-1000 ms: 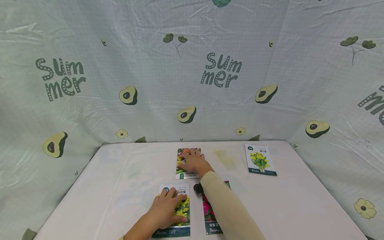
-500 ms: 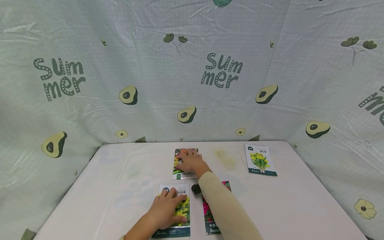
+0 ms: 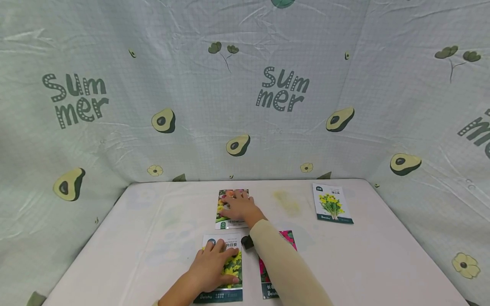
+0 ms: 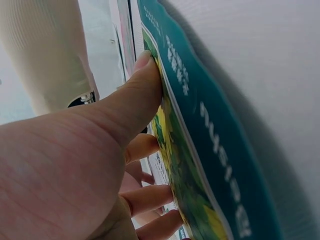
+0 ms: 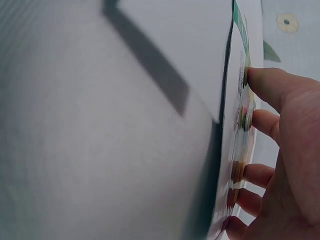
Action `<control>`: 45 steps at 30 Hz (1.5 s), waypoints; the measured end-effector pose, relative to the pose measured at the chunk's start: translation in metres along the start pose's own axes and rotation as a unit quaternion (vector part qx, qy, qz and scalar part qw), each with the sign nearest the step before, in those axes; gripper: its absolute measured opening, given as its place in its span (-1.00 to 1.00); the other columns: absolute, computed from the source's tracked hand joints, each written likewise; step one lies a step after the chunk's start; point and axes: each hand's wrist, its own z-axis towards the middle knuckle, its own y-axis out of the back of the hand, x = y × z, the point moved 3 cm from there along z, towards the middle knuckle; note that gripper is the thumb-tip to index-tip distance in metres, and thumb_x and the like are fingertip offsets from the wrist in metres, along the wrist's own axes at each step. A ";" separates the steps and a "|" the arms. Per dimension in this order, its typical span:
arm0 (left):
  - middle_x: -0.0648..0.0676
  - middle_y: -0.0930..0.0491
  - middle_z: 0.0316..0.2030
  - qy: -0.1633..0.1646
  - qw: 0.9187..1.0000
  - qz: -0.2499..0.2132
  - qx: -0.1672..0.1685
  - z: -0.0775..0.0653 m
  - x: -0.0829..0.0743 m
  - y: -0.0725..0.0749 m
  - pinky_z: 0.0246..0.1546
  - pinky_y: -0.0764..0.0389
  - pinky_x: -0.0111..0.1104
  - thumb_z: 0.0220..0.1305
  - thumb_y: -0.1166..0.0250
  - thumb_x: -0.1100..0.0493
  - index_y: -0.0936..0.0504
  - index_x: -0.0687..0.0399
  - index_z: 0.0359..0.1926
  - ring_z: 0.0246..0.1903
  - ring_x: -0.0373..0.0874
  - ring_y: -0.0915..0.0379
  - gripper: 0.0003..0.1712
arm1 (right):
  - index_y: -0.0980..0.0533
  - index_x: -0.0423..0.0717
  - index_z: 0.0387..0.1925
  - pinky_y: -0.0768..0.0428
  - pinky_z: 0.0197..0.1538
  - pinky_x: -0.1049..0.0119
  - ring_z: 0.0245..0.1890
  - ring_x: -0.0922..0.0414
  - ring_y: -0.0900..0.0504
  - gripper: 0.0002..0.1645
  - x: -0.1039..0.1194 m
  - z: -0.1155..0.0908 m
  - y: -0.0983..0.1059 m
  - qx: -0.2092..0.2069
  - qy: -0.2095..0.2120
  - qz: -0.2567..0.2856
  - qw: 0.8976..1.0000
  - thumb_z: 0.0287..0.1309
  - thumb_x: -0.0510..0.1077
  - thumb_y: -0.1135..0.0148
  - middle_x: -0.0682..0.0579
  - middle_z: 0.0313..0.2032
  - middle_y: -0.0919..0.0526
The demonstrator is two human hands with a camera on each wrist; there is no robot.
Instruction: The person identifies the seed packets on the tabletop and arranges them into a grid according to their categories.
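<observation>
My left hand (image 3: 210, 267) rests on a seed packet with yellow flowers (image 3: 232, 274) near the table's front, its fingers and thumb spread over the picture. In the left wrist view the thumb and fingertips touch the packet's face (image 4: 177, 145). Farther back, my right hand (image 3: 241, 207) lies spread on a second seed packet with colourful round pictures (image 3: 221, 216), hiding much of it. The right wrist view shows the fingertips pressing that packet's face (image 5: 244, 125). Below my right sleeve is a pink-flowered seed packet (image 3: 266, 276), partly covered by the forearm.
Another seed packet with yellow flowers (image 3: 331, 204) lies at the back right of the white table (image 3: 367, 263). A black wrist camera (image 3: 247, 242) shows beside my right sleeve. A curtain with avocado prints (image 3: 237, 93) stands behind the table and along its sides.
My right hand has slid the colourful packet a little to the left along the table, the forearm shifting with it. The left hand and the other packets stay in place.
</observation>
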 end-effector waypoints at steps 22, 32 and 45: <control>0.09 -0.43 0.04 0.002 1.000 -0.010 0.004 0.000 -0.001 0.001 -0.09 -0.47 0.12 0.08 -0.47 -0.36 -0.60 -0.23 0.23 -0.06 0.06 -0.25 -0.27 | -0.23 0.40 0.54 -0.09 0.55 -0.18 0.62 -0.16 0.00 -0.21 0.009 0.010 -0.008 -0.002 0.003 -0.011 1.000 0.38 0.47 0.00 -0.05 0.61 -0.07; 0.10 -0.43 0.05 -0.002 1.000 -0.012 0.003 0.001 0.000 0.000 -0.09 -0.46 0.13 0.07 -0.47 -0.36 -0.60 -0.23 0.19 -0.04 0.07 -0.27 -0.30 | -0.25 0.40 0.54 -0.09 0.55 -0.18 0.62 -0.16 0.00 -0.22 0.017 0.009 -0.007 0.000 0.006 -0.009 1.000 0.39 0.47 0.00 -0.05 0.61 -0.07; 0.13 -0.43 0.07 -0.015 1.000 -0.014 -0.001 -0.001 0.001 0.000 -0.14 -0.48 0.12 0.09 -0.47 -0.34 -0.60 -0.20 0.18 -0.04 0.07 -0.28 -0.32 | -0.26 0.46 0.52 -0.12 0.54 -0.17 0.61 -0.15 -0.04 -0.24 0.021 0.014 -0.012 -0.006 0.004 -0.012 1.000 0.37 0.47 -0.02 -0.03 0.60 -0.09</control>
